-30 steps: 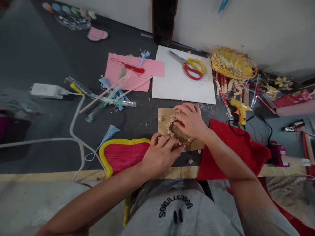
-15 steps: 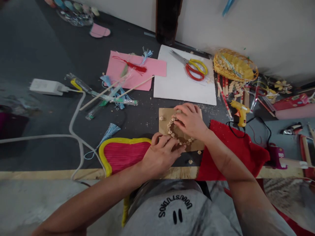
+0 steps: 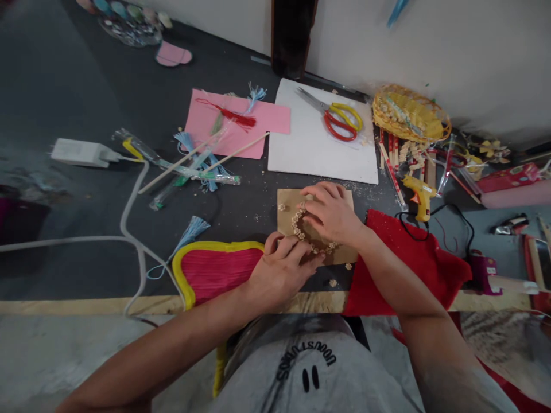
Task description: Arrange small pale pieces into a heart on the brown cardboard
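Observation:
A brown cardboard piece (image 3: 286,223) lies near the table's front edge, with a curved row of small pale flower-shaped pieces (image 3: 297,222) on it. My left hand (image 3: 284,267) rests at the lower left of the cardboard, its bent fingers apart and touching it beside the row. Over the upper right of the cardboard, my right hand (image 3: 333,215) has its fingers curled, with the thumb and forefinger closed at the row's upper end. Its palm hides part of the cardboard. One loose flower piece (image 3: 282,207) sits at the upper left corner, and others lie just off the cardboard.
Scissors (image 3: 333,112) lie on a white board (image 3: 297,149). To the right are a yellow glue gun (image 3: 419,198), red felt (image 3: 396,258) and a wicker basket (image 3: 408,115). Leftward are pink paper (image 3: 198,112), blue tassels, sticks, a white cable (image 3: 124,212) and a pink-and-yellow fan-like piece (image 3: 219,267).
My right hand's fingers have shifted slightly left and down at the row's upper end. My left hand stays in place.

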A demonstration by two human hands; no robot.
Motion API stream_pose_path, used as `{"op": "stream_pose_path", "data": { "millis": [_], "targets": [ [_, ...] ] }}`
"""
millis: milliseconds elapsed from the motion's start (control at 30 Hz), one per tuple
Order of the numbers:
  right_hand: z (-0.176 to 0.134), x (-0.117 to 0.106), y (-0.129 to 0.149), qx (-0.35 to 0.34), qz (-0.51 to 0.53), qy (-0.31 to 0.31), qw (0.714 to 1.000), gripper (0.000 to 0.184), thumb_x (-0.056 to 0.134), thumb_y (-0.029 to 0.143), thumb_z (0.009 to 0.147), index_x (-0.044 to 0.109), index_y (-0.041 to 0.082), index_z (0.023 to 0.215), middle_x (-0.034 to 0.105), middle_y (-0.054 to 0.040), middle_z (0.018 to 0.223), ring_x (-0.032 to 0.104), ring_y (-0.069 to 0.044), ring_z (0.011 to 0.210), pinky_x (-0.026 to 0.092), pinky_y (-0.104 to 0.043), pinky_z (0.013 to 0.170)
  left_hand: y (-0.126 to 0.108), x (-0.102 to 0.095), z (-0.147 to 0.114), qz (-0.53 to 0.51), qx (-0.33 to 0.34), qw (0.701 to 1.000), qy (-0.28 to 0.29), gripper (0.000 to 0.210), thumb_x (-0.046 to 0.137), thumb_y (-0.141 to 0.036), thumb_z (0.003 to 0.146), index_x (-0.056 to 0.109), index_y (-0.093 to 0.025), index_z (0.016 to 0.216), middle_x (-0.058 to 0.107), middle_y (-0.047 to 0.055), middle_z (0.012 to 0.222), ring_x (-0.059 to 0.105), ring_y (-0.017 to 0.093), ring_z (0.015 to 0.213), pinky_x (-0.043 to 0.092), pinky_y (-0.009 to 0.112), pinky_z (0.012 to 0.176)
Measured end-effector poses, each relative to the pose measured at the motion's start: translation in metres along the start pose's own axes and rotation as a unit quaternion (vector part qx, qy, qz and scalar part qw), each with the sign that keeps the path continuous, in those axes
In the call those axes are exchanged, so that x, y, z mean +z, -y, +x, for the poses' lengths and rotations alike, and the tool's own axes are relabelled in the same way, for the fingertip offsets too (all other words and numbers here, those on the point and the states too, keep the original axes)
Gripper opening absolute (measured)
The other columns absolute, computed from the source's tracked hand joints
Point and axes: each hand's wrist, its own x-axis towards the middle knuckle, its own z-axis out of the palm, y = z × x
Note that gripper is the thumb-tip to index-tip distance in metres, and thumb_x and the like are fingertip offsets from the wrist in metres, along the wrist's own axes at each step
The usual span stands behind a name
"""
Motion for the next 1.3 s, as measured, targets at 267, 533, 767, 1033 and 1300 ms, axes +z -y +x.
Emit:
{"op": "stream_pose_path", "data": {
  "millis": [267,533,767,1033,1300],
  "targets": [
    [0.0047,0.0024,0.0012,-0.017,0.006,-0.004,1.0,0.02,0.055,0.032,0.101,0.073,0.028,0.111,0.061,-0.0037,0.143,0.047,-0.028,0.129,0.035,-0.05,0.105,0.0006,0.0,0.0008,-0.001,0.005,1.0,0.0,0.028,0.072,-0.028,0.09,0.071,-0.033,0.118,0.062,0.003,0.099,0.047,0.024,0.1,0.036,0.044,0.094],
    [0.0052,0.0033,0.0002,-0.018,0.003,-0.012,1.0,0.021,0.053,0.032,0.103,0.073,0.026,0.107,0.062,-0.0051,0.14,0.047,-0.028,0.127,0.034,-0.049,0.105,0.0004,0.0009,0.0002,-0.014,-0.001,1.0,-0.002,0.028,0.072,-0.028,0.091,0.07,-0.033,0.118,0.064,0.002,0.099,0.048,0.024,0.103,0.035,0.044,0.095],
    [0.003,0.004,-0.0018,-0.026,0.01,-0.02,0.999,0.02,0.056,0.029,0.101,0.072,0.025,0.112,0.061,-0.006,0.141,0.047,-0.028,0.127,0.034,-0.049,0.104,0.0003,0.0013,-0.0009,-0.013,-0.001,1.0,-0.001,0.028,0.072,-0.028,0.091,0.071,-0.034,0.118,0.064,0.002,0.1,0.048,0.024,0.102,0.035,0.045,0.095],
    [0.0043,0.0036,0.0005,-0.082,0.017,-0.02,0.996,0.022,0.057,0.022,0.098,0.072,0.027,0.112,0.06,-0.0054,0.14,0.044,-0.029,0.127,0.035,-0.049,0.103,-0.0009,0.0011,0.001,-0.001,-0.008,1.0,-0.004,0.024,0.07,-0.029,0.093,0.072,-0.036,0.116,0.064,0.001,0.096,0.049,0.022,0.102,0.036,0.043,0.094],
    [0.0083,0.0073,0.002,-0.087,0.015,-0.018,0.996,0.018,0.059,0.022,0.098,0.075,0.028,0.106,0.059,-0.0046,0.14,0.042,-0.029,0.126,0.034,-0.05,0.103,-0.0006,0.0044,-0.0004,-0.004,-0.005,1.0,-0.004,0.025,0.071,-0.029,0.092,0.072,-0.035,0.116,0.064,0.003,0.097,0.048,0.025,0.102,0.036,0.044,0.094]
  ]
}}
